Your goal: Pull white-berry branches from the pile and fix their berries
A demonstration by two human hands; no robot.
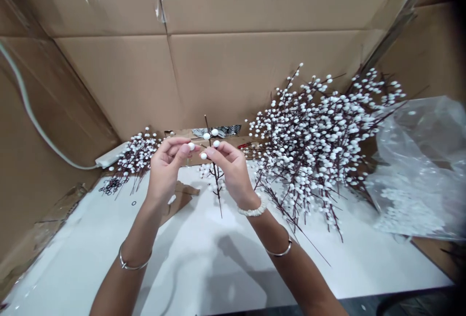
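Note:
Between finger and thumb, my left hand (164, 168) pinches a small white berry (191, 146), close to the twig. My right hand (233, 168) is closed on an upright dark brown artificial twig (217, 185), near its upper part. Several white berries sit on the twig's side shoots around my right fingertips, one (214, 132) near the top. The twig's lower stem hangs bare below my hands, above the white tabletop. Whether the berry in my left fingers touches a shoot, I cannot tell.
A large heap of white-berried twigs (309, 131) lies to the right, beside a clear plastic bag (411, 209) of loose white berries. At the left are a smaller bunch (136, 153), black rings (112, 186) and a white power strip (112, 155). Cardboard walls (255, 73) enclose the table (109, 238).

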